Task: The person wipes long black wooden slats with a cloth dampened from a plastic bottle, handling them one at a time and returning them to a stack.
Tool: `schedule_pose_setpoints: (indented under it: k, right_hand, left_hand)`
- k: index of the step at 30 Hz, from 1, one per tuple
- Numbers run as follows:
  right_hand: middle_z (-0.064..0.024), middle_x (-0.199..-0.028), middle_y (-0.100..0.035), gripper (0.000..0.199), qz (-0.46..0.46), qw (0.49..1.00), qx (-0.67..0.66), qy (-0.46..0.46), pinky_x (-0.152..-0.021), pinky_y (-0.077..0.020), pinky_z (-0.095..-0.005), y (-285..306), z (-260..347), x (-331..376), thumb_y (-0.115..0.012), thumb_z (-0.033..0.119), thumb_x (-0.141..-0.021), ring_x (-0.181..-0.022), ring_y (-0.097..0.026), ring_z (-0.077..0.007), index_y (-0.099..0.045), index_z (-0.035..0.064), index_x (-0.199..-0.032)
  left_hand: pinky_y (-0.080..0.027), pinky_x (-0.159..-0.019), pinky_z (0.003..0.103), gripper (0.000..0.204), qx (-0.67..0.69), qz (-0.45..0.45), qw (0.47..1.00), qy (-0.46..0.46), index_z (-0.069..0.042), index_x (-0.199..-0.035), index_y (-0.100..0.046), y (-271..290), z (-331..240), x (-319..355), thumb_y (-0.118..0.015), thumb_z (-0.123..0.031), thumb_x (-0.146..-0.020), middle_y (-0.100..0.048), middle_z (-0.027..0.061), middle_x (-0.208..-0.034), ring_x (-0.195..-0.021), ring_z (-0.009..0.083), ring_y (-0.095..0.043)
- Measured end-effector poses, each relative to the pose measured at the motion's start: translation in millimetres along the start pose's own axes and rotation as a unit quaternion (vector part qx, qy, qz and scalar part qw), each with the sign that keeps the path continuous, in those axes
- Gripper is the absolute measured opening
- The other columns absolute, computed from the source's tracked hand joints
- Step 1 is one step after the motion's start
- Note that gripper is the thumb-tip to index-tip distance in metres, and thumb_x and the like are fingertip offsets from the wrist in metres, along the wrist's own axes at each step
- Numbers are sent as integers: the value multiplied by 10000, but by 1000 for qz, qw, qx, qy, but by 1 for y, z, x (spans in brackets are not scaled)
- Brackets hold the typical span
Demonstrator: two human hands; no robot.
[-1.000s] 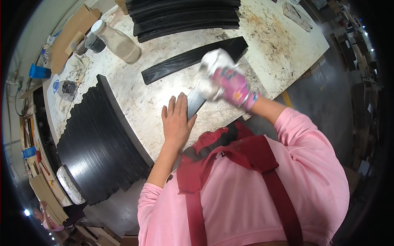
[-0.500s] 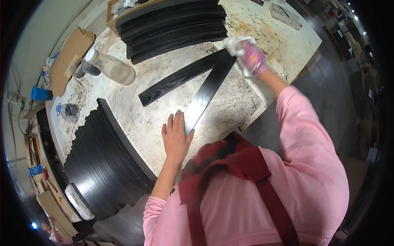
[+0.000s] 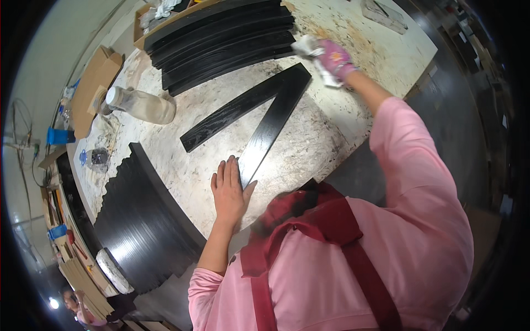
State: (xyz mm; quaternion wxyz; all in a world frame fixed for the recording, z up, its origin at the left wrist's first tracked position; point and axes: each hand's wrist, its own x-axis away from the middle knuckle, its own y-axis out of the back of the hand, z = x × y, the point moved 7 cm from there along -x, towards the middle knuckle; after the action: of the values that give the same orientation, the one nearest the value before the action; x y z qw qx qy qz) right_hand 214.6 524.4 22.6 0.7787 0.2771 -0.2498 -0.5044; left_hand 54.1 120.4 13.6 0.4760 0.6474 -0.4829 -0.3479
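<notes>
My bare left hand (image 3: 228,190) is at the near end of a black wooden slat (image 3: 279,113). Its fingers lie fairly straight along the left edge, thumb at the right, with the slat's end held between. A second, slightly curved black slat (image 3: 237,110) lies at an angle to it, their far ends meeting. In a pink-purple glove, my right hand (image 3: 335,57) is closed on a crumpled white cloth (image 3: 308,47), just beyond the slats' far ends and apart from them. Part of the cloth hangs below the glove.
A stack of black slats (image 3: 221,47) lies at the back of the stained white table (image 3: 331,129). Many more stand side by side (image 3: 146,226) at left. Nearby are a capped jar (image 3: 141,105), a cardboard piece (image 3: 96,91) and a grey block (image 3: 383,16). Another person (image 3: 80,306) appears at lower left.
My right hand has moved the cloth off the slats' far ends, up and leftward, uncovering them. My left hand stays at the slat's near end. The whole view has shifted slightly.
</notes>
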Motion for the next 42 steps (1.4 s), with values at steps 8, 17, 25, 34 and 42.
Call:
schedule_pose_setpoints:
  k: [8, 17, 25, 34, 42]
  right_hand:
    - [-183, -1070, -646, 840, -94, 986, -136, -24, -817, -483, -304, 56, -25, 33, -804, 385, -698, -914, -620, -204, -448, -115, -1271]
    - [-94, -963, -668, 448, -67, 968, -235, 55, -743, -483, -260, 56, -50, 61, -787, 235, -773, -828, -607, -144, -614, -50, -1071]
    - [-53, -965, -680, 318, 0, 958, -267, 103, -776, -475, -248, 25, -36, 70, -749, 115, -793, -845, -618, -119, -648, -17, -1063]
    - [-69, -963, -673, 300, -1, 937, -309, 162, -765, -474, -243, 23, -33, 63, -739, 79, -792, -845, -617, -125, -642, -23, -1056]
    - [-104, -994, -681, 339, 15, 965, -178, 195, -802, -488, -292, 34, 54, 74, -734, 124, -808, -904, -640, -174, -625, -20, -1094]
  left_hand:
    - [-407, -882, 460, 485, 99, -37, 994, -5, -5, -1096, -553, 24, -18, -57, -702, -329, -769, -524, 169, -1164, -1071, 357, -502]
    - [-478, -690, 403, 358, 200, -73, 972, 100, -45, -1059, -502, 28, -23, 11, -701, -191, -801, -608, 192, -862, -782, 343, -610]
    - [-473, -779, 369, 518, 133, -204, 878, 412, -51, -1302, -444, 93, 55, 106, -665, -151, -844, -619, 165, -947, -813, 302, -605]
    - [-452, -868, 446, 556, -182, -137, 906, 356, -88, -1287, -476, 109, 104, 63, -691, -124, -775, -498, 156, -1277, -1108, 340, -503]
    - [-409, -967, 403, 793, 157, -175, 967, 97, -35, -1363, -413, 45, 153, -57, -775, -58, -657, -558, 179, -1199, -1117, 356, -495]
